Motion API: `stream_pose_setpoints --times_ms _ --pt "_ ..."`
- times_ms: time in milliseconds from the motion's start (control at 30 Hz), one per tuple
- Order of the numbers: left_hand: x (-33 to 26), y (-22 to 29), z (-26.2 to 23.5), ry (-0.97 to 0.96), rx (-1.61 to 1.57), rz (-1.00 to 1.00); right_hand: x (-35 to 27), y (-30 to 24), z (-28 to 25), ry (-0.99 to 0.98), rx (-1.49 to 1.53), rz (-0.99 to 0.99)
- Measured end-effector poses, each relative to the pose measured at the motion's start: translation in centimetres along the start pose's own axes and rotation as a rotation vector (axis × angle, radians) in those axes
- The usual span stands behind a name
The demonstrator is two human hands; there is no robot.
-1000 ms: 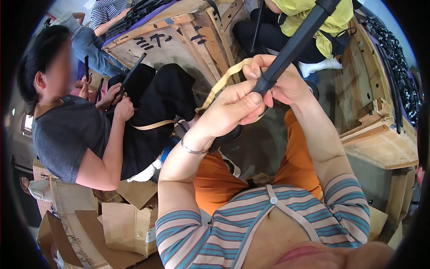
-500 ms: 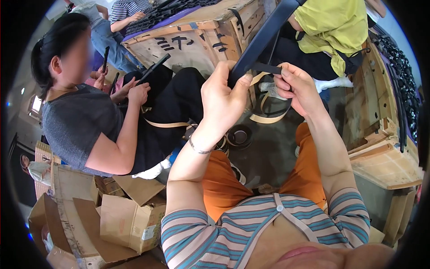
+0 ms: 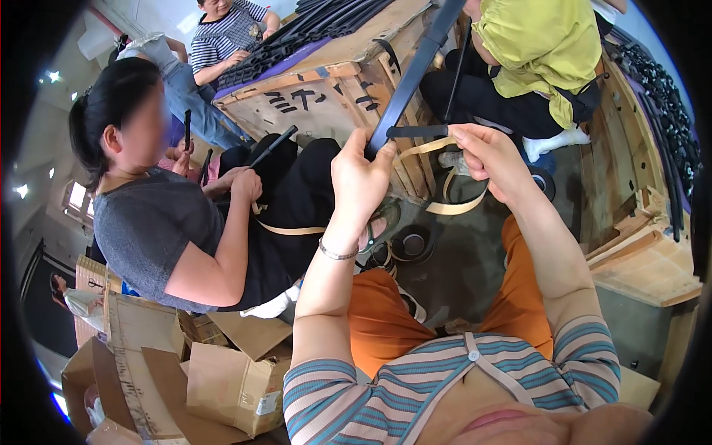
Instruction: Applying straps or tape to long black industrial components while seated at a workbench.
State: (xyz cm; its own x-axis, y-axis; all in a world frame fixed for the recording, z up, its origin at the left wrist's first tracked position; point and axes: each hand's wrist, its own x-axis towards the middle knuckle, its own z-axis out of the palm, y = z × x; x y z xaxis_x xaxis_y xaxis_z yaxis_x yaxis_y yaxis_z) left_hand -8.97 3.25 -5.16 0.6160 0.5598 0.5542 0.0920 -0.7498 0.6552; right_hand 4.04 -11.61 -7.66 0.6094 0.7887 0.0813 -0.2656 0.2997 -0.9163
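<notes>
My left hand (image 3: 360, 174) is wrapped round the lower end of a long dark bar (image 3: 411, 85), which slants up and away to the right. From the bar a short black tape strip (image 3: 419, 131) stretches level to my right hand (image 3: 489, 159), whose thumb and fingers pinch its other end. Tan backing (image 3: 429, 147) runs just beneath the strip. More of the tan and black tape (image 3: 456, 208) hangs in a loop below my right hand.
Tape rolls (image 3: 413, 242) lie on the floor between my feet. On the left sits a co-worker (image 3: 159, 222) holding a dark bar (image 3: 273, 146); another in yellow-green (image 3: 538, 52) is ahead. Wooden crates (image 3: 311, 96) hold dark bars. Cardboard boxes (image 3: 230, 386) stand at lower left.
My hands are farther apart, with the black strip pulled longer and straighter between them. More tan backing shows below it. The whole view has shifted slightly.
</notes>
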Motion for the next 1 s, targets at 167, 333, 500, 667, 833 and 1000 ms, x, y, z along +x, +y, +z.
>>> stream_pose_setpoints --times_ms 167,333,500,667,833,1000 --pt "-0.5 -0.5 1.3 -0.036 0.094 0.02 3.3 2.7 -3.0 0.257 -0.189 0.056" --pt "0.0 -0.3 0.5 0.097 0.167 0.15 5.1 2.2 -5.9 0.464 -0.462 -0.285" --pt "-0.9 -0.2 -0.3 -0.061 0.116 0.037 1.7 -0.1 1.6 0.009 -0.683 -0.664" --pt "-1.2 0.6 0.7 -0.129 0.056 0.002 1.7 0.3 1.4 -0.119 -0.575 -0.435" --pt "-1.2 0.4 1.5 -0.093 0.131 0.081 1.8 0.9 1.7 -0.1 -0.449 -0.285" --pt "-0.8 -0.9 0.9 -0.024 0.334 0.054 -0.1 -0.3 1.7 -0.047 -0.414 -0.295"
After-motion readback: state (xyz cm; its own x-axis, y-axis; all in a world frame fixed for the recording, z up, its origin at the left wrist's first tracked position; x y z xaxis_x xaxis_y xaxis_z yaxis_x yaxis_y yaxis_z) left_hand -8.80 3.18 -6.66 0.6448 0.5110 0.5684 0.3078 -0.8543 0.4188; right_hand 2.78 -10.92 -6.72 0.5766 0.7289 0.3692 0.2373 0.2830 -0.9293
